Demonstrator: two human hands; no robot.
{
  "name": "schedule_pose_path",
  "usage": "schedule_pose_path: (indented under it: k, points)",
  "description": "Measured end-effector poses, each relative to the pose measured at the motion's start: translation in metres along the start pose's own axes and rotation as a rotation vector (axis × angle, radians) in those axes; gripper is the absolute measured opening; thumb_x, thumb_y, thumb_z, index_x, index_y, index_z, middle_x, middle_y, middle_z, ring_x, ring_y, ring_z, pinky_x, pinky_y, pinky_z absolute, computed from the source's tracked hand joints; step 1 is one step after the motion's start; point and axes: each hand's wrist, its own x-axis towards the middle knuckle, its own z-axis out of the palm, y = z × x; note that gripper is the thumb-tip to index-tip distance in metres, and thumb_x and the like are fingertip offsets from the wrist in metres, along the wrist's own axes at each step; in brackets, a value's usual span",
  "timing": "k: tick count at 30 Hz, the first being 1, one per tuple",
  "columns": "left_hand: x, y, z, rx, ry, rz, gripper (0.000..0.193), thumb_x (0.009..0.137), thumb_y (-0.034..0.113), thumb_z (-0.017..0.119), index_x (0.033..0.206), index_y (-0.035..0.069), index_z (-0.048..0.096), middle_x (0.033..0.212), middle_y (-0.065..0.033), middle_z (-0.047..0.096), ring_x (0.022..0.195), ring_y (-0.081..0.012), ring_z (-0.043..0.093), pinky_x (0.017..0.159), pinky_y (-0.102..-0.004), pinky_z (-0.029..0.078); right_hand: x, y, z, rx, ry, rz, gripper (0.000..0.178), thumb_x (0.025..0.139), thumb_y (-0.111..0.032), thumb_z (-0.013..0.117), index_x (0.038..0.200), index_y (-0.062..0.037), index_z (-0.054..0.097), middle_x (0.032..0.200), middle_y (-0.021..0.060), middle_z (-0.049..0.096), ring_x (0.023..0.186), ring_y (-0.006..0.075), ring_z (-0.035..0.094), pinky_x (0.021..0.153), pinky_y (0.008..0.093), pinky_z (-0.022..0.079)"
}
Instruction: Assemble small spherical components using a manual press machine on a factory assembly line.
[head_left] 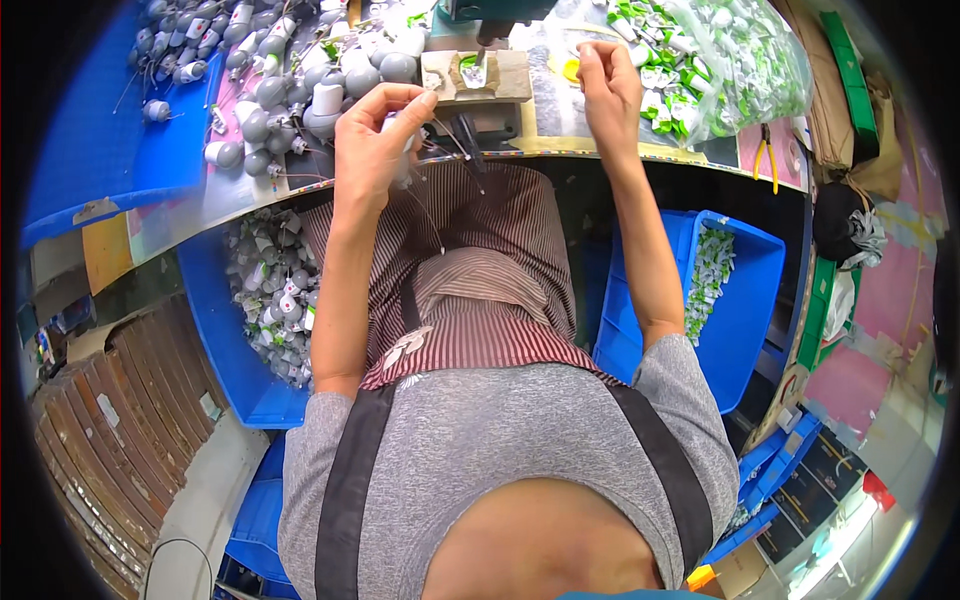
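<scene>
My left hand (372, 145) is closed round a blurred grey-white bulb-shaped part (403, 172), thin wires trailing below it over my lap. Just right of these fingers, a tan block fixture (505, 78) holds a small green-and-white piece (472, 70) in its recess. A green machine head (495, 10) with a dark tip hangs directly above the fixture. My right hand (612, 88) is raised over the table to the right, its fingertips pinched together; whatever lies between them, if anything, is too small to make out. A yellow round thing (571, 70) sits beside that hand.
Several grey-and-white bulb parts (262, 125) with wires are heaped at the left. Green-and-white pieces (665, 75) lie at the right, partly under a clear plastic bag (755, 70). Yellow-handled pliers (766, 160) hang at the table edge. Blue bins (215, 330) (755, 300) flank my lap.
</scene>
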Motion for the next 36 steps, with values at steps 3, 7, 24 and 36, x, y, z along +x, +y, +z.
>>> schedule_pose_path:
  k: [3, 7, 24, 36]
  points:
    - [-0.002, 0.0, 0.01, 0.029, 0.067, 0.018, 0.015, 0.091, 0.017, 0.079, 0.098, 0.005, 0.077, 0.071, 0.0065, 0.06, 0.06, -0.0001, 0.047, 0.052, -0.0179, 0.034, 0.014, 0.023, -0.018, -0.008, -0.055, 0.075, 0.025, 0.103, -0.023, 0.064, 0.094, 0.0002, 0.068, 0.073, -0.003, 0.058, 0.065, 0.0032, 0.048, 0.058, 0.0215, 0.038]
    - [-0.005, 0.002, 0.016, 0.169, 0.113, 0.044, 0.012, 0.09, 0.015, 0.079, 0.098, 0.005, 0.079, 0.076, 0.0071, 0.064, 0.065, 0.0005, 0.047, 0.056, -0.0175, 0.035, 0.015, 0.026, -0.02, -0.178, -0.03, 0.063, 0.034, 0.101, -0.03, 0.067, 0.084, -0.0018, 0.068, 0.066, -0.0027, 0.06, 0.059, 0.0036, 0.049, 0.054, 0.0233, 0.038]
    - [-0.013, -0.008, 0.047, 0.679, 0.063, 0.749, 0.012, 0.084, 0.005, 0.073, 0.094, 0.006, 0.067, 0.106, -0.0075, 0.073, 0.086, -0.0292, 0.071, 0.076, -0.0375, 0.058, 0.005, -0.021, 0.028, 0.352, -0.219, 0.297, 0.034, 0.108, -0.03, 0.054, 0.086, -0.005, 0.061, 0.066, -0.0016, 0.058, 0.052, 0.0048, 0.049, 0.049, 0.0196, 0.038]
    - [-0.014, -0.018, 0.05, 0.885, 0.06, 0.765, 0.008, 0.085, 0.007, 0.068, 0.091, 0.007, 0.063, 0.121, -0.0051, 0.071, 0.084, -0.026, 0.07, 0.07, -0.0377, 0.058, -0.001, -0.022, 0.055, -0.036, -0.307, -0.053, 0.02, 0.099, -0.018, 0.068, 0.087, -0.0025, 0.072, 0.065, 0.0017, 0.061, 0.055, 0.0061, 0.052, 0.053, 0.0212, 0.044]
